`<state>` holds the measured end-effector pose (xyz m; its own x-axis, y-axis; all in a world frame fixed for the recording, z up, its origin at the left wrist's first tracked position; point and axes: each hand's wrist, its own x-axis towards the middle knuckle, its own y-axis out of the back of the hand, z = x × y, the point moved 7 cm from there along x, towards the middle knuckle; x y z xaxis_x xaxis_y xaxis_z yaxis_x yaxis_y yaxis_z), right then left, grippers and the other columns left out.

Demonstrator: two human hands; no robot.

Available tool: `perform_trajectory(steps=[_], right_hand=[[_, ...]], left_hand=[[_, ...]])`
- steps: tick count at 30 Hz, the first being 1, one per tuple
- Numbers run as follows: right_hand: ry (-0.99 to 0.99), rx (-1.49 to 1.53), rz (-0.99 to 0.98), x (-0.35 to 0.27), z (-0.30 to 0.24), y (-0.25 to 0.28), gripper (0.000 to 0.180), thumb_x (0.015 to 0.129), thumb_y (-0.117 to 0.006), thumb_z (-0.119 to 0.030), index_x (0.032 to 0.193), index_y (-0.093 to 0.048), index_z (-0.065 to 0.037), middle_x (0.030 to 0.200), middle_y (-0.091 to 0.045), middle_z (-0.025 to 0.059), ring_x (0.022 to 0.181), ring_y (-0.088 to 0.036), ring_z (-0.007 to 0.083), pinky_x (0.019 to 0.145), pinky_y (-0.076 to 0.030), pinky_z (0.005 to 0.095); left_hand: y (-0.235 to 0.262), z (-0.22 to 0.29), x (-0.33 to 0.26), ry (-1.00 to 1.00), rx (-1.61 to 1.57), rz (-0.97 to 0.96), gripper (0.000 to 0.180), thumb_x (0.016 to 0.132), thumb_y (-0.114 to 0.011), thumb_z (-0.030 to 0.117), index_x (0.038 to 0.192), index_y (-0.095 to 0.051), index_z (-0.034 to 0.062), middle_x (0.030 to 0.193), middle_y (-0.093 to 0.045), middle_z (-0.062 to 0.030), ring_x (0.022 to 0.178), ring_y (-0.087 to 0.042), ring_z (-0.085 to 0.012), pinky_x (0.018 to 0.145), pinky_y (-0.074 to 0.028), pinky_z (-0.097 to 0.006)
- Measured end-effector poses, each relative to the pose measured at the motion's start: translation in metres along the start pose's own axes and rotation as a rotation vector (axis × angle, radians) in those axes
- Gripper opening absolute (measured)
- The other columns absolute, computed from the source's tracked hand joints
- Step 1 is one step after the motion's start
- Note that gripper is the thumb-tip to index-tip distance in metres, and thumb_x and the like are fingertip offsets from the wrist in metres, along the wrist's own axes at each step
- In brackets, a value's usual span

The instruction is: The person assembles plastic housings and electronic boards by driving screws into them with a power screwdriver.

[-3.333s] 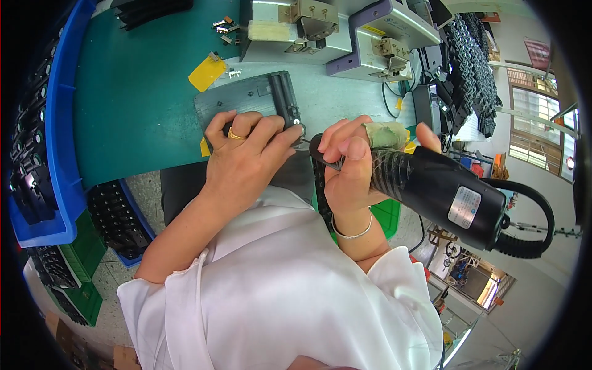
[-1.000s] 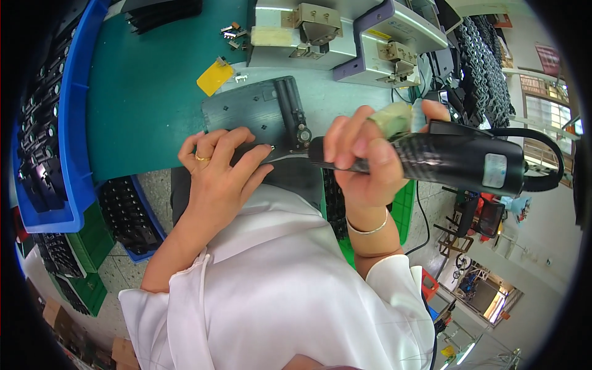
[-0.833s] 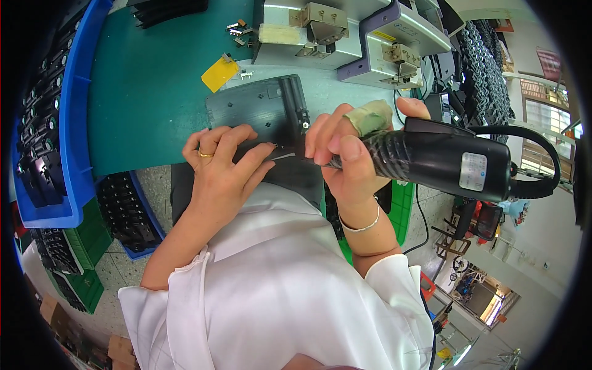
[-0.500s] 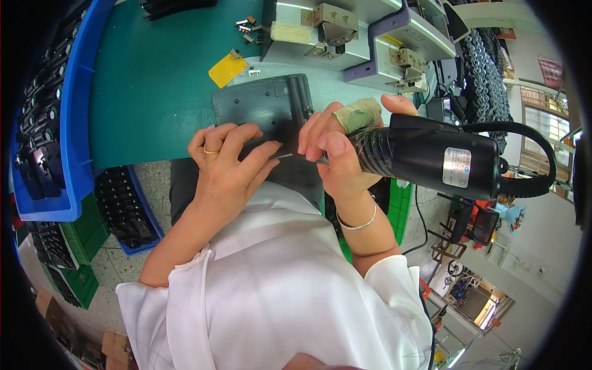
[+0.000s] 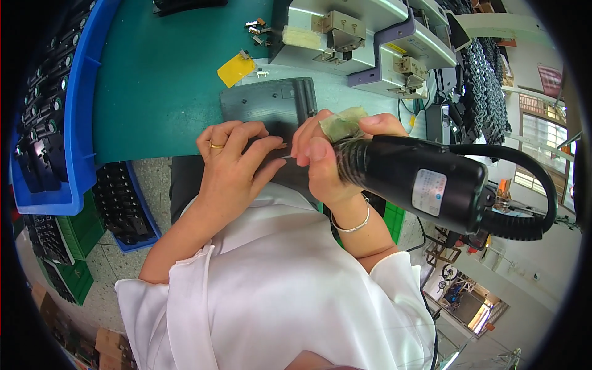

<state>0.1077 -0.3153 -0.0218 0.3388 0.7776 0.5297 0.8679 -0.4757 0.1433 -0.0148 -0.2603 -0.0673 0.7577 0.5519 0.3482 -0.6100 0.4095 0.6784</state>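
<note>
A black electric screwdriver (image 5: 401,172) is in my right hand (image 5: 330,157), lying nearly level with its cabled end out to the right and slightly lower. Tape wraps its neck, and a greenish wrap (image 5: 343,125) covers one of my right fingers. Its thin bit points left toward my left fingertips. At the table's near edge is a flat black plastic panel (image 5: 262,102) with a ridged right side. My left hand (image 5: 237,154) is closed over the panel's near part, thumb and index finger at its edge. A tiny coppery piece shows by the index fingertip; its kind is unclear.
Beyond the panel lie a yellow tag (image 5: 235,71) and several small switches (image 5: 258,31) on the green mat (image 5: 154,92). Metal fixtures (image 5: 333,43) stand at the back right. A blue bin (image 5: 79,117) of black parts is at the left, with more crates (image 5: 123,203) below.
The screwdriver's cabled end has swung lower and nearer to me, while its bit stays by my left fingertips. My left hand keeps its place on the panel; the whole view has shifted slightly.
</note>
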Motion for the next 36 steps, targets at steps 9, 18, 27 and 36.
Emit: perform_trajectory(steps=[9, 18, 27, 36], right_hand=[[-0.064, 0.085, 0.144, 0.014, 0.008, 0.01, 0.071, 0.088, -0.06, -0.002, 0.142, -0.015, -0.009, 0.062, -0.05, 0.0059, 0.048, -0.049, 0.0144, 0.048, -0.047, 0.031], [0.005, -0.003, 0.117, 0.005, 0.007, 0.007, 0.051, 0.087, -0.057, 0.005, 0.125, -0.026, -0.008, 0.067, -0.052, 0.008, 0.05, -0.05, 0.0151, 0.05, -0.048, 0.0311], [-0.025, 0.142, 0.151, 0.003, -0.003, 0.026, 0.056, 0.081, -0.054, 0.012, 0.128, -0.027, -0.004, 0.071, -0.054, 0.0078, 0.055, -0.056, 0.0146, 0.051, -0.049, 0.029], [0.338, -0.015, 0.737, 0.035, -0.059, 0.177, 0.059, 0.083, -0.051, 0.003, 0.135, -0.029, -0.012, 0.066, -0.051, 0.0059, 0.049, -0.053, 0.0163, 0.05, -0.049, 0.0353]], left_hand=[[-0.001, 0.0, 0.001, 0.052, -0.019, 0.014, 0.021, 0.072, -0.077, 0.017, 0.091, -0.068, 0.0136, 0.104, -0.058, 0.0008, 0.104, -0.05, -0.0218, 0.094, -0.029, -0.042], [0.002, 0.001, 0.008, 0.062, 0.001, 0.022, 0.016, 0.073, -0.075, 0.017, 0.088, -0.069, 0.0134, 0.102, -0.059, 0.0021, 0.102, -0.05, -0.0215, 0.092, -0.03, -0.041], [-0.001, 0.008, 0.007, 0.032, 0.056, 0.025, 0.022, 0.07, -0.078, 0.017, 0.089, -0.068, 0.0147, 0.101, -0.059, 0.0004, 0.102, -0.05, -0.0226, 0.093, -0.029, -0.04], [-0.003, 0.01, 0.007, 0.039, 0.053, -0.011, 0.022, 0.07, -0.08, 0.016, 0.089, -0.068, 0.0143, 0.102, -0.059, 0.0015, 0.106, -0.048, -0.0212, 0.096, -0.025, -0.037]])
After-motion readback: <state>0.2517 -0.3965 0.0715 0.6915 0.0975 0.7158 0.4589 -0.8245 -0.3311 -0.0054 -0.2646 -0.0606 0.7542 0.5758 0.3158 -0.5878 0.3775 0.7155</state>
